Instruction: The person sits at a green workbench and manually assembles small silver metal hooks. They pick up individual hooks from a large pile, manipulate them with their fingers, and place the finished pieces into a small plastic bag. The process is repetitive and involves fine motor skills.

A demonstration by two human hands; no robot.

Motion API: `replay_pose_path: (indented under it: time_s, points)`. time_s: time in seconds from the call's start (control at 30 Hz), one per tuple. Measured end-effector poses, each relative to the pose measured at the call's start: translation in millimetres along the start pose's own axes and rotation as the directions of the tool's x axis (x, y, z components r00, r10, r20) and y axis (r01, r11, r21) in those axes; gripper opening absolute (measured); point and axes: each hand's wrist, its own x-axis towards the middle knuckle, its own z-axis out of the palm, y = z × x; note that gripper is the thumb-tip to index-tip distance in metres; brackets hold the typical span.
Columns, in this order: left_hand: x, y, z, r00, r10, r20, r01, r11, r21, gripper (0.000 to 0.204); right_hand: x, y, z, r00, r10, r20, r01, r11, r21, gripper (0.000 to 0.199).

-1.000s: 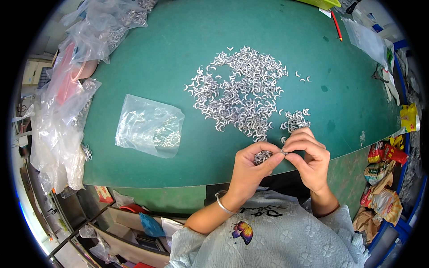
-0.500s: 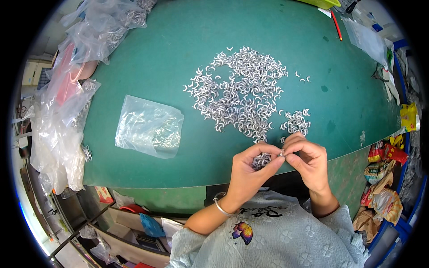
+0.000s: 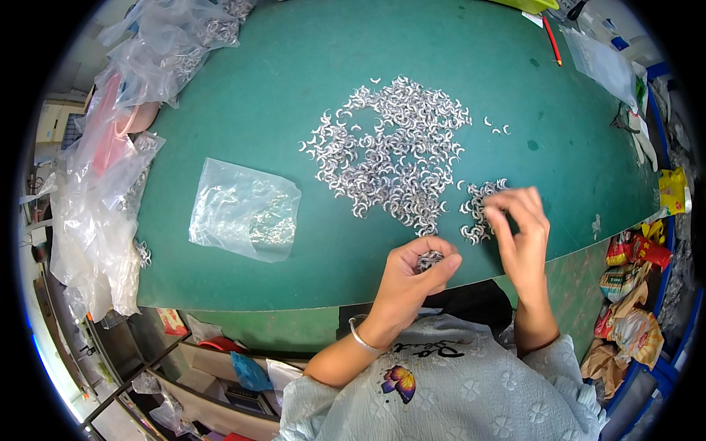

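Many small silvery crescent-shaped pieces lie in a large loose pile (image 3: 397, 154) on the green table. A smaller heap of the same pieces (image 3: 474, 209) sits to its right, nearer to me. My left hand (image 3: 415, 275) is curled near the table's front edge around a clump of these crescent pieces (image 3: 429, 260), partly hidden by the fingers. Over the right side of the small heap is my right hand (image 3: 523, 231), its thumb and fingers apart and slightly blurred. Nothing shows between its fingertips.
Left of the pile lies a flat clear plastic bag (image 3: 246, 209). Larger plastic bags (image 3: 95, 228) with more pieces crowd the table's left edge, by a pink container (image 3: 136, 117). At the far right are a red pen (image 3: 553, 42) and another clear bag (image 3: 601, 62).
My right hand has parted from the left and moved up and right to the small heap. My left hand stays in place, still curled around its clump.
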Motion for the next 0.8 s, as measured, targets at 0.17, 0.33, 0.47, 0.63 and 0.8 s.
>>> replay_pose_path:
  time_s: [0.17, 0.33, 0.47, 0.63, 0.8]
  points:
    - [0, 7, 6, 0.996, 0.035, 0.078, -0.033, 0.999, -0.027, 0.007, 11, 17, 5, 0.998, 0.016, 0.066, 0.001, 0.969, -0.247, 0.008]
    - [-1, 8, 1, 0.987, 0.038, 0.158, -0.031, 0.998, -0.049, 0.009, 14, 19, -2, 0.987, -0.034, 0.159, 0.072, 0.968, -0.241, 0.007]
    - [-1, 7, 0, 0.99, 0.003, 0.143, 0.003, 0.999, -0.045, 0.012, 13, 20, -6, 0.98, -0.038, 0.196, 0.082, 0.972, -0.221, 0.008]
    - [0, 7, 0, 0.992, -0.029, 0.123, 0.038, 0.997, -0.068, 0.016, 11, 22, -9, 0.997, -0.033, 0.075, 0.04, 0.994, -0.103, 0.006]
    - [-1, 3, 2, 0.998, 0.014, 0.057, -0.013, 1.0, -0.016, 0.017, 4, 16, -9, 0.996, 0.084, 0.043, -0.091, 0.975, 0.203, 0.014]
